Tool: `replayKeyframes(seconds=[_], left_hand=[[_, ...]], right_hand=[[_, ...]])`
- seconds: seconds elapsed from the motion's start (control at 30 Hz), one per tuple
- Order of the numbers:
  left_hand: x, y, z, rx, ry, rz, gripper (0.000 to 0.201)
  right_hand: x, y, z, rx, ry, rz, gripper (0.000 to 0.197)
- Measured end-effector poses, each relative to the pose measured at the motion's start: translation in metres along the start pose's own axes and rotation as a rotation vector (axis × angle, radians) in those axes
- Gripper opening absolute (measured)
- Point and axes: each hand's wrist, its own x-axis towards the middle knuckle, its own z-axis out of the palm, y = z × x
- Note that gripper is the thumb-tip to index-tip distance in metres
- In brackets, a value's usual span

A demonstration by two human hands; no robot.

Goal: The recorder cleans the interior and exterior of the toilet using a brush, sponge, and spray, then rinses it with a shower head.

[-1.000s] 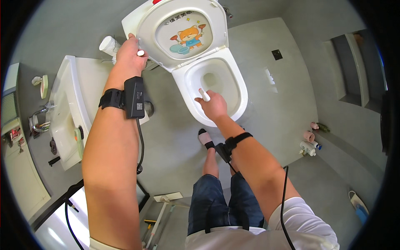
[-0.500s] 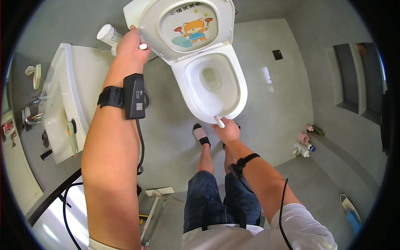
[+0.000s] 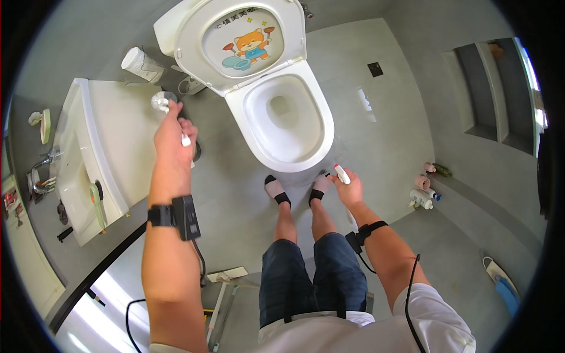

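Note:
A white toilet brush is in my left hand, which is wrapped round its handle. The round bristle head points away from me above the edge of the white counter, and the white handle end pokes out below my fingers. My right hand grips a white spray bottle with a red nozzle tip, just off the front right of the toilet bowl. The bottle's body is mostly hidden by my hand. Between my hands stands the white toilet, its lid raised and showing a cartoon animal picture.
Left is the washbasin with a green-handled brush on its rim. A paper roll and a metal ring holder are on the wall beside the toilet. Bottles stand on the right ledge; a slipper lies lower right.
My left hand has drawn back from beside the toilet lid toward me, bringing the brush head into sight. My right hand has moved right, away from the bowl's front rim, with the spray bottle.

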Motion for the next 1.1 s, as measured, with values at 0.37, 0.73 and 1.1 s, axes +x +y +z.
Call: replayKeyframes(seconds=[0.37, 0.73, 1.1], left_hand=[[-0.078, -0.178, -0.111, 0.126, 0.051, -0.153, 0.028], [-0.098, -0.256, -0.172, 0.344, 0.185, -0.352, 0.032], [-0.087, -0.247, -0.205, 0.349, 0.177, -0.359, 0.029]], right_hand=[[0.035, -0.027, -0.013, 0.309, 0.184, -0.105, 0.026], [0.097, -0.144, -0.015, -0.097, 0.148, -0.063, 0.036], [0.042, -0.13, 0.02, -0.136, 0.026, -0.07, 0.036]])
